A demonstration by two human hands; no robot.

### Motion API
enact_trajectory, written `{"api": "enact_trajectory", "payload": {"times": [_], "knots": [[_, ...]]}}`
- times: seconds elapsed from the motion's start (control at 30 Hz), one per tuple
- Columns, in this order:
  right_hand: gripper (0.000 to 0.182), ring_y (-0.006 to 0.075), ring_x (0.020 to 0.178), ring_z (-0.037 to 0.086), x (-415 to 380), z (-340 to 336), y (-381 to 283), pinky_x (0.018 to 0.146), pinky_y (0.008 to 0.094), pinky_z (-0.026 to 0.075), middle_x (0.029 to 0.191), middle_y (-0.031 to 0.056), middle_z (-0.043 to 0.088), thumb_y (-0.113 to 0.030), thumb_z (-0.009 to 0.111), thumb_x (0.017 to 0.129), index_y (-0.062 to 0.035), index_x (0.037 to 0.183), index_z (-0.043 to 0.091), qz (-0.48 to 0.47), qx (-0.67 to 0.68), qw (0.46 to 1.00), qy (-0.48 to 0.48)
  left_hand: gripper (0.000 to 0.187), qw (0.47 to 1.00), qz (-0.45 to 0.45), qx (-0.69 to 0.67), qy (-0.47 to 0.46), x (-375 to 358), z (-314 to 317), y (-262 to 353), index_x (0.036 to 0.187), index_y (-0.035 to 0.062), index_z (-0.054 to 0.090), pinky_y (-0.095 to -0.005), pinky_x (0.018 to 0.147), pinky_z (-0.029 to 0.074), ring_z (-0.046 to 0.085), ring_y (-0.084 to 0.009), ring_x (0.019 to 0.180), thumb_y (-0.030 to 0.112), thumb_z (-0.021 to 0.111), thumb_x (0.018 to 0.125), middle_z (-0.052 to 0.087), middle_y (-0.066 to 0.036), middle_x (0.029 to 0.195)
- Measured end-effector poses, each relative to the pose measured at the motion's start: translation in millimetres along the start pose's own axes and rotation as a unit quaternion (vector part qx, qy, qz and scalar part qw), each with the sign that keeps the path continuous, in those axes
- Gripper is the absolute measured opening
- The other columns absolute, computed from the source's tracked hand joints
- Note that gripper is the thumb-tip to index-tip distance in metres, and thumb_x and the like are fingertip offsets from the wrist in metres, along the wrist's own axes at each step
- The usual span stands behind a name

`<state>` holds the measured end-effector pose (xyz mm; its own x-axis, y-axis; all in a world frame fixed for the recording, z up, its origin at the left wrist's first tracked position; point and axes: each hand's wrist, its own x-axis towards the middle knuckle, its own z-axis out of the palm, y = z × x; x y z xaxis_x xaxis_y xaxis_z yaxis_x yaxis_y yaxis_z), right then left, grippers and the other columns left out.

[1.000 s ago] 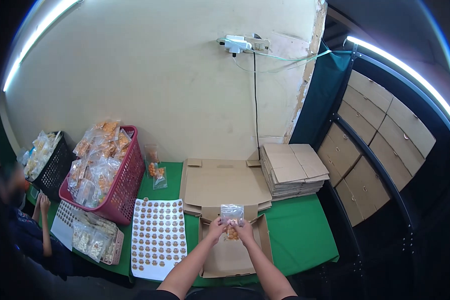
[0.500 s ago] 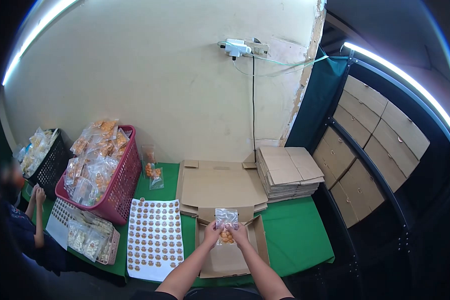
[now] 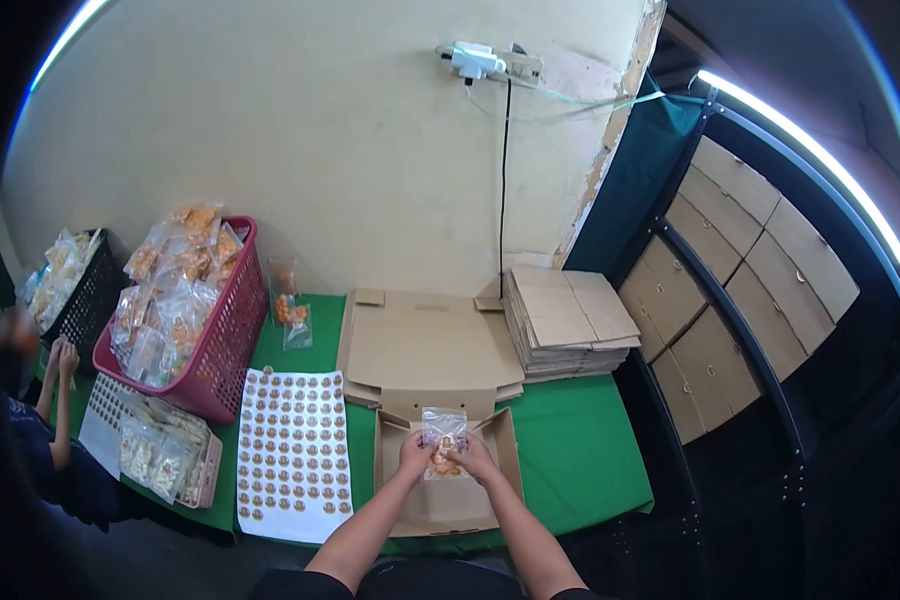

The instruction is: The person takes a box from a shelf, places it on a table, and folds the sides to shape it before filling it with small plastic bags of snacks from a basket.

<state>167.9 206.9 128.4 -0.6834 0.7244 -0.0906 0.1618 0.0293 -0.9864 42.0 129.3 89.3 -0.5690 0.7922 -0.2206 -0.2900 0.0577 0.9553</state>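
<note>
A clear plastic bag (image 3: 444, 418) with orange snack pieces in its lower part is held upright over an open cardboard box (image 3: 448, 512). My left hand (image 3: 416, 454) grips the bag's left edge, and my right hand (image 3: 475, 459) has its right side, fingers closed. Between my thumbs a small round brown-and-white sticker shows on the bag's front. Left of the box lies a white sheet (image 3: 295, 455) with rows of round stickers, some places along its bottom rows bare.
A pink basket (image 3: 225, 340) is heaped with bagged orange snacks; two such bags (image 3: 292, 315) lie beside it. Flattened cartons (image 3: 425, 350) and a carton stack (image 3: 575, 325) sit behind the box. At far left, another person's hands (image 3: 63, 358) are near a dark basket (image 3: 82, 300).
My thumbs have drawn apart on the bag, and the round sticker shows more plainly. The whole view has shifted slightly, with things appearing higher and further left.
</note>
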Motion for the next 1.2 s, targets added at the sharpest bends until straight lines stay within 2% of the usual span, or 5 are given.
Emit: {"api": "enact_trajectory", "payload": {"times": [0.2, 0.47, 0.77, 0.97, 1.2], "knots": [[0.041, 0.0145, 0.085, 0.059, -17, -53, 23, 0.074, 0.027, 0.049, 0.095, 0.0099, 0.06, -0.004, 0.062, 0.077, -0.0015, 0.115, 0.047, 0.187, 0.074, 0.974, -0.101, 0.03, 0.997, -0.076, 0.021, -0.026, -17, 2, -20, 0.104, 0.0014, 0.052, -0.0267, 0.076, 0.048, 0.059, -0.0151, 0.086, 0.005, 0.065, 0.077, 0.061, -0.008, 0.095], [0.024, 0.0138, 0.083, 0.059, -24, -107, -10, 0.07, 0.0254, 0.049, 0.093, 0.0082, 0.06, -0.006, 0.053, 0.085, -0.002, 0.109, 0.051, 0.078, 0.002, 0.996, 0.032, 0.036, 0.96, -0.184, 0.155, -0.141, -8, 49, -60, 0.104, 0.0023, 0.051, -0.0309, 0.062, 0.05, 0.06, -0.0175, 0.076, 0.006, 0.068, 0.072, 0.061, -0.008, 0.088], [0.028, 0.0155, 0.079, 0.06, -19, -120, -4, 0.071, 0.0278, 0.048, 0.089, 0.0094, 0.062, -0.015, 0.061, 0.082, -0.0021, 0.107, 0.055, 0.015, -0.148, 0.988, -0.041, 0.043, 0.916, -0.136, 0.373, -0.067, -11, 81, -116, 0.104, 0.0005, 0.054, -0.0356, 0.066, 0.051, 0.063, -0.0263, 0.083, 0.017, 0.069, 0.067, 0.062, -0.019, 0.094], [0.03, 0.0193, 0.077, 0.061, -7, -114, -3, 0.071, 0.0303, 0.049, 0.087, 0.0116, 0.063, -0.017, 0.061, 0.081, -0.0027, 0.107, 0.055, -0.01, -0.178, 0.976, -0.123, 0.042, 0.84, -0.255, 0.459, -0.135, -29, 87, -37, 0.088, 0.0033, 0.062, -0.036, 0.074, 0.049, 0.063, -0.0251, 0.086, 0.036, 0.073, 0.064, 0.065, -0.016, 0.09], [0.034, 0.0257, 0.081, 0.062, 9, -110, -4, 0.073, 0.0344, 0.049, 0.094, 0.0136, 0.062, -0.022, 0.062, 0.08, -0.0049, 0.109, 0.054, -0.031, -0.251, 0.953, -0.169, 0.05, 0.827, -0.219, 0.514, -0.059, -43, 82, -49, 0.086, 0.0071, 0.064, -0.0359, 0.072, 0.049, 0.063, -0.0251, 0.082, 0.049, 0.073, 0.061, 0.065, -0.01, 0.087]]}}
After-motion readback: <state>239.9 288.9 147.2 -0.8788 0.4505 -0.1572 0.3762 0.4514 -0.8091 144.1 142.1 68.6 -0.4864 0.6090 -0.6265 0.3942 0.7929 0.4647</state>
